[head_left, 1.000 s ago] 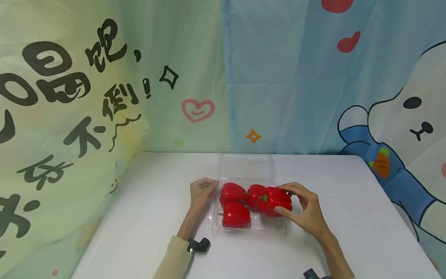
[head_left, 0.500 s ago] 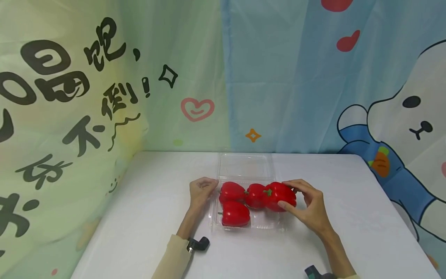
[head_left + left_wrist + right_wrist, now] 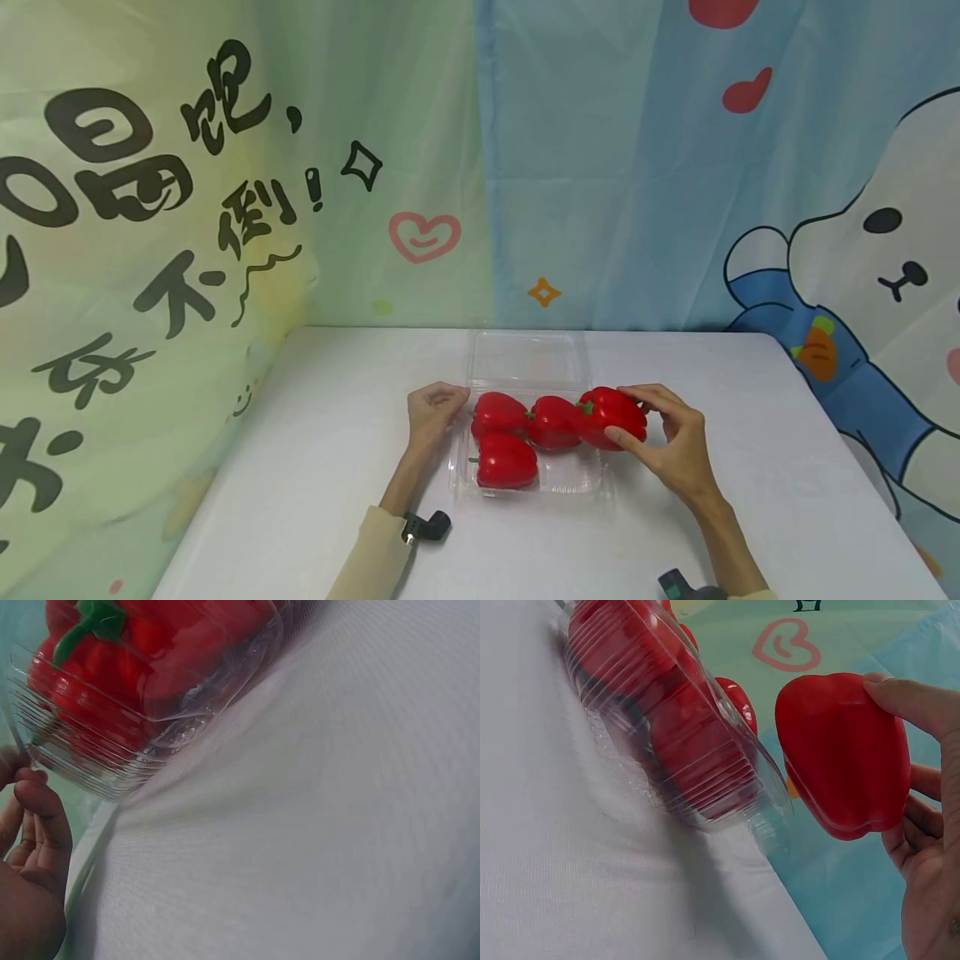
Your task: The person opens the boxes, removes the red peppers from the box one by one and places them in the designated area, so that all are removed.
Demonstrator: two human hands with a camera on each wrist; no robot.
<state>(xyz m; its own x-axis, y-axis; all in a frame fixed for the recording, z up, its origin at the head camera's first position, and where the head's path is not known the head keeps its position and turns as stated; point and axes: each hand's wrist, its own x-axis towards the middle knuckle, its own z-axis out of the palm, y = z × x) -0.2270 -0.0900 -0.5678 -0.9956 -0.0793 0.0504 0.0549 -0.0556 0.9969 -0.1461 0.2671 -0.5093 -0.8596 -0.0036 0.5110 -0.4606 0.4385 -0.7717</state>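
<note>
A clear plastic clamshell box (image 3: pixel 573 479) lies on the white table with its lid (image 3: pixel 528 354) folded back. Three red bell peppers sit in it: one at the back left (image 3: pixel 498 414), one front left (image 3: pixel 507 461) and one at the back middle (image 3: pixel 552 423). My right hand (image 3: pixel 678 446) grips another red bell pepper (image 3: pixel 844 754) between thumb and fingers; in the right wrist view it hangs clear of the box wall. With thumb and fingertips, my left hand (image 3: pixel 34 862) pinches the box's left rim.
The white table (image 3: pixel 337 400) surrounds the box. A printed cloth (image 3: pixel 420 167) hangs behind the table's back edge and along the left side. Dark wrist cameras sit on the left wrist (image 3: pixel 427 527) and right wrist (image 3: pixel 686 586).
My right hand has carried its bell pepper right and a little up, from over the box's middle towards its right side. The left hand stays at the rim.
</note>
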